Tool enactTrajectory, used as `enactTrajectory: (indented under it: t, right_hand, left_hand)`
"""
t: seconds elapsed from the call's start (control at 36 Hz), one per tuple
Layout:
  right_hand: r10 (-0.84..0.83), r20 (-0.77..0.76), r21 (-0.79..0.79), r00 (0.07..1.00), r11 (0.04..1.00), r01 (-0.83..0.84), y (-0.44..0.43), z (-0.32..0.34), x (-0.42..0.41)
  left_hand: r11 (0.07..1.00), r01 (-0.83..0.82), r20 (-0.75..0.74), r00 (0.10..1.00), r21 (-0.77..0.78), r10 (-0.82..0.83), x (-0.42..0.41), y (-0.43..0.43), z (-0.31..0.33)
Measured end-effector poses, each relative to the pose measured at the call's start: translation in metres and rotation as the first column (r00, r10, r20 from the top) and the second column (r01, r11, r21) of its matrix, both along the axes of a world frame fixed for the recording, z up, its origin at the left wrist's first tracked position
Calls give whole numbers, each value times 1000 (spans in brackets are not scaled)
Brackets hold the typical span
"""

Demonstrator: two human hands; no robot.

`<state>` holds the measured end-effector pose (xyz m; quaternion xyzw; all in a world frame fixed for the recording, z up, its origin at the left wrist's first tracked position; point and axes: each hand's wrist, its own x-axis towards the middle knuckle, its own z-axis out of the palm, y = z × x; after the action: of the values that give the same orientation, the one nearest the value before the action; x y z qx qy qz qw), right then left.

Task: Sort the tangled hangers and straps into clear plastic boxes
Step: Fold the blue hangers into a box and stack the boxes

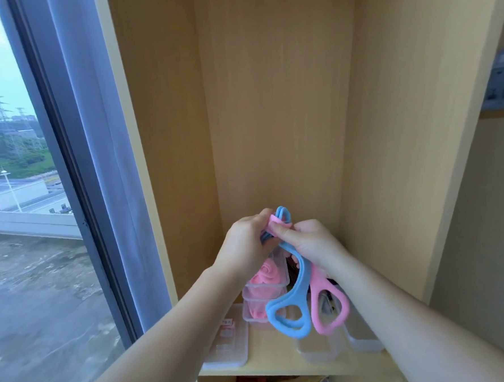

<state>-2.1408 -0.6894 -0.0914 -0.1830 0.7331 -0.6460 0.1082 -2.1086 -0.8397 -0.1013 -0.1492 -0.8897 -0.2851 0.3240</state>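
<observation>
Wooden shelf (280, 363) beside window (22, 175), clear boxes (266, 293), hands (248, 244) gripping straps (293, 303)

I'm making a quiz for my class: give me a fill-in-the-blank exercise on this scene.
1. The left hand and right hand hold a pink strap and a second strap coloured ____.
2. The stacked clear boxes hold ____ items.
3. The window is on the person's ____.
Missing: blue; pink; left.
</observation>
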Motion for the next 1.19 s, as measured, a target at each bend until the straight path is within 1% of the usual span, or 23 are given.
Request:
enactTrajectory:
  t: [0.06, 0.11, 0.17, 0.25, 0.36, 0.44, 0.5, 0.58, 0.64, 0.69, 0.78, 0.83, 0.89, 0.94, 1.03, 1.11, 1.14, 1.19]
  right_hand:
    - [2, -71, 39, 997, 999, 0, 2, -2, 0]
    - [58, -115, 90, 992, 995, -47, 7, -3, -2]
    - [145, -128, 119, 981, 984, -130, 11, -3, -2]
    - [220, -83, 95, 972, 973, -212, 12, -4, -4]
    - [278, 22, 31, 960, 960, -278, 13, -1, 0]
    - [203, 91, 1, 975, 979, -203, 11, 1, 4]
    - [153, 70, -2, 986, 988, -153, 9, -3, 4]
    - [111, -14, -13, 994, 994, -111, 12, -6, 0]
    - [116, -50, -4, 992, 993, -116, 15, -5, -2]
    - [148, -75, 8, 986, 989, -148, 15, -4, -3]
    - [200, -70, 11, 977, 980, -200, 16, 0, -1]
    - [256, 7, -11, 967, 967, -256, 18, 3, 1]
    - [312, 90, -21, 946, 950, -311, 21, 3, 1]
    - [342, 133, -22, 930, 939, -342, 21, 3, 3]
    - [294, 128, -18, 947, 956, -294, 19, 1, 2]
    - [231, 113, -59, 966, 972, -225, 13, -7, 1]
    - [218, 99, -77, 971, 974, -211, 11, -9, 1]
    - [196, 68, -108, 978, 976, -188, 9, -12, 1]
  left_hand:
    - [999, 47, 17, 999, 2, -47, 1, -1, 1]
    - [997, 81, 25, 996, 8, -81, 2, -2, 2]
    - [998, 57, 31, 998, 11, -57, 3, -3, 2]
    - [1000, 19, 30, 999, -24, -18, -1, -5, 0]
    - [996, 29, -15, 999, -79, -30, -2, -3, -6]
    - [996, 60, -24, 998, -71, -62, -1, 1, -12]
    - [997, 78, 28, 997, -25, -78, 1, 0, -12]
    - [990, 126, 165, 977, 65, -136, 10, 0, -2]
    - [984, 105, 262, 955, 143, -141, 13, -1, 5]
    - [967, 146, 296, 933, 209, -205, 13, 0, 8]
    - [943, 203, 239, 934, 265, -268, 16, 3, 8]
    - [932, 218, 187, 942, 288, -278, 18, 5, 6]
    - [946, 219, 114, 961, 237, -251, 18, 6, 2]
    - [977, 183, 26, 982, 112, -187, 14, 5, -4]
    - [993, 113, -24, 993, 19, -112, 9, 0, -9]
    - [998, 46, -83, 995, -42, -49, 8, 1, -13]
    - [998, 32, -90, 995, -46, -37, 8, 2, -13]
    - [999, 49, -44, 998, -18, -50, 9, 5, -11]
